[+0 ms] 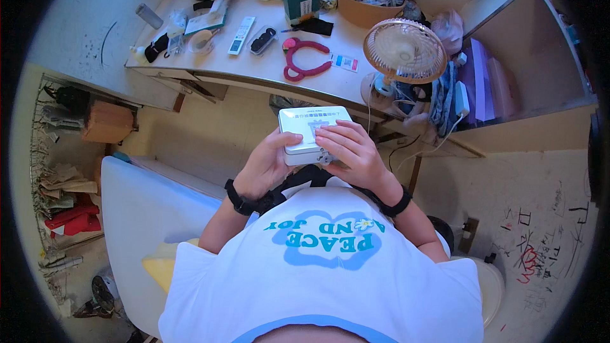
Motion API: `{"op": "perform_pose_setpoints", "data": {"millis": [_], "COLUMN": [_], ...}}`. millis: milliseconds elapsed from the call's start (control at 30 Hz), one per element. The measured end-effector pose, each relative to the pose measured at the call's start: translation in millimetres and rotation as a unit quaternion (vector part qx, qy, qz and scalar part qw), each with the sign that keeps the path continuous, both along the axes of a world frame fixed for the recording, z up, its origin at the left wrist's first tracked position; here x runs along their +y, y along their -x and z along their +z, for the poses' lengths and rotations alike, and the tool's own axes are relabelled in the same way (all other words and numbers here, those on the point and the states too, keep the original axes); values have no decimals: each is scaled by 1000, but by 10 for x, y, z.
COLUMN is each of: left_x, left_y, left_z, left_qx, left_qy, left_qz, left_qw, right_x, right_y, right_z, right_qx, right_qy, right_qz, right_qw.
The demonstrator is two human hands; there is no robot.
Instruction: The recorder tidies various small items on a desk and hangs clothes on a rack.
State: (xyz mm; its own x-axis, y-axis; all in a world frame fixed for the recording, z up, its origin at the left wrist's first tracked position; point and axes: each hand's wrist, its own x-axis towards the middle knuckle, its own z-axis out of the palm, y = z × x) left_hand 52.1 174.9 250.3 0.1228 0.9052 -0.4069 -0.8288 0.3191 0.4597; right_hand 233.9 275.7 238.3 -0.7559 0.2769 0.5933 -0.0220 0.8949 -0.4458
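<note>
A small white box with rounded corners and dark print on its lid is held in front of my chest, short of the desk's front edge. My left hand wraps its left side, the thumb lying on the lid. My right hand grips the right side, with several fingers laid across the lid. The box looks closed, and its underside is hidden. Black bands circle both my wrists.
On the desk ahead lie a white remote control, a red headband and a clear case. A small fan stands at the right, near a brown basin. A white cable hangs at the right.
</note>
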Motion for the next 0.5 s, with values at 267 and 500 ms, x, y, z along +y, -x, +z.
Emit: {"op": "perform_pose_setpoints", "data": {"millis": [267, 500], "left_x": [-33, 99], "left_y": [-104, -106], "left_z": [55, 95], "left_qx": [227, 107], "left_qy": [-282, -63], "left_qz": [62, 135], "left_qw": [930, 983], "right_x": [73, 155], "right_y": [-94, -237], "right_z": [200, -227], "right_qx": [-22, 147], "right_qy": [113, 653], "right_qz": [-32, -107], "right_qw": [993, 735]}}
